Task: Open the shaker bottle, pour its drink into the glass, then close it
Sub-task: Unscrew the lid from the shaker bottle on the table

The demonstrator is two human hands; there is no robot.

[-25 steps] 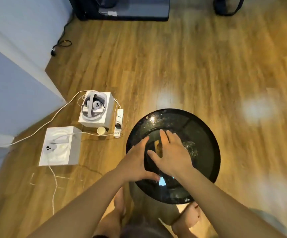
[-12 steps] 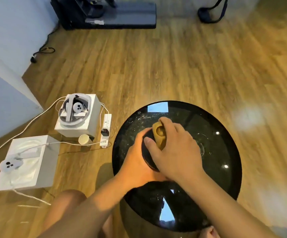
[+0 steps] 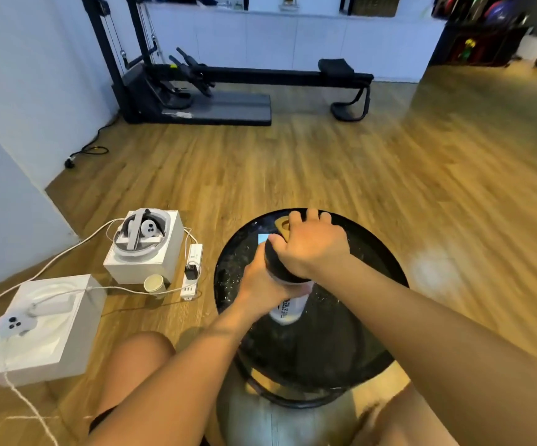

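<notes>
Right hand (image 3: pixel 309 249) clamps downward from above; left hand (image 3: pixel 260 284) curls in a grip below.

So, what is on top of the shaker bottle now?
The right hand covers the black lid of the shaker bottle, with a tan flip cap showing past the fingers. The lid's top face is hidden by the hand. The left hand holds the body.

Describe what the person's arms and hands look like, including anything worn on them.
Both forearms are bare along all that shows, with no sleeves in view. The left hand and right hand wear no gloves. No watch, bracelet or ring is visible on either wrist or on the fingers that show. No markings can be made out.
</notes>
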